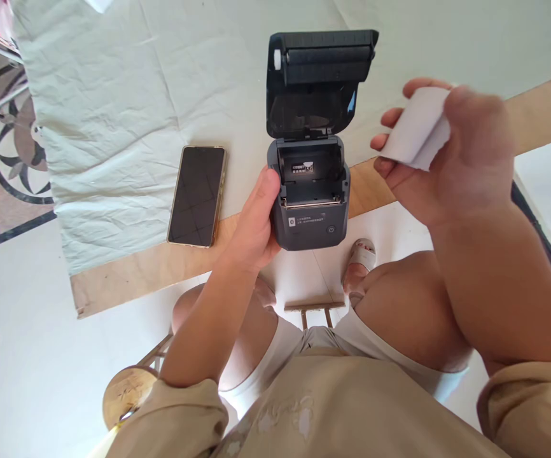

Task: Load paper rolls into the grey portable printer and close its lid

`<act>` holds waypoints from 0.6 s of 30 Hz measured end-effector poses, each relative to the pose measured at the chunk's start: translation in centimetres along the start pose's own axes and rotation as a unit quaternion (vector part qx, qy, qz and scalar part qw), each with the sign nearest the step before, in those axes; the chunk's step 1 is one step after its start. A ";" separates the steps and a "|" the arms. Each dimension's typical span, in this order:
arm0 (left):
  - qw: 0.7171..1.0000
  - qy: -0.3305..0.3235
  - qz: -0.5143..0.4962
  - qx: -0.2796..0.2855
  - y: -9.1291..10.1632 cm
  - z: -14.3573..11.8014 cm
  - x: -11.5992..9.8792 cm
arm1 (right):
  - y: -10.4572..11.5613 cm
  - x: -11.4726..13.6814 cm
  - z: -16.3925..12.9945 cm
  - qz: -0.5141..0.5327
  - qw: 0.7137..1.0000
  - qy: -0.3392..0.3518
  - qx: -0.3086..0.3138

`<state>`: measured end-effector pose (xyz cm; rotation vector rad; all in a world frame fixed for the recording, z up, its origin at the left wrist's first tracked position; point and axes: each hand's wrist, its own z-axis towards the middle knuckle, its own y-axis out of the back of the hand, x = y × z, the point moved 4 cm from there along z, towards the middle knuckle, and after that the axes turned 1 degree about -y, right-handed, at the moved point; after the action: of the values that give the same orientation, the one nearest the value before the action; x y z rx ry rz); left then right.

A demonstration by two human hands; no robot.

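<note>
So this is the paper-loading bit on one of those little portable printers. The left hand (256, 219) is wrapped around the left side of the small black printer (310, 194), thumb up along the edge by the paper bay, pinning it at the near edge of the table (127, 270). The printer's lid (320, 79) is flipped right up and back, away from that grip, so the paper compartment (310, 170) sits open just beside the thumb, and it looks empty apart from a label on its back wall.

The right hand (452, 149) is lifted off to the right of the printer, well clear of it, fingers curled around a white paper roll (418, 127). It's a bit motion-blurred, so I can't tell which way the loose end faces, but the roll is definitely gripped, not dangling.

My read: lid's open, roll isn't in yet. Next move would need the right hand to bring the roll across toward the left-hand grip and drop it into the bay with the free end pointing to the front slot, while the left hand keeps the body from sliding.

A phone (197, 196) lies face up with a dark screen on the pale cloth (113, 114), just left of the holding hand, not touching it
</note>
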<state>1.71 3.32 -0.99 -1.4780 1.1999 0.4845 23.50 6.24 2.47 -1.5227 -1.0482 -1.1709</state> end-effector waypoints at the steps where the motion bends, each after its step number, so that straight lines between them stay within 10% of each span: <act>1: 1.000 0.000 0.003 0.000 0.0 0.0 0.0 | -0.2 0.6 -0.6 -0.032 0.998 0.047 -0.008; 8: 1.000 -0.005 0.003 -0.001 -0.1 0.1 0.3 | -3.9 2.7 -5.1 -0.288 0.881 0.358 0.110; 18: 0.999 -0.039 0.019 -0.006 -0.4 0.0 0.0 | -4.9 1.4 -4.2 -0.378 0.855 0.342 0.097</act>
<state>2.07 3.29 -0.80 -1.4362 1.1668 0.5715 18.25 3.32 5.11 -0.4021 -1.2210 -1.8809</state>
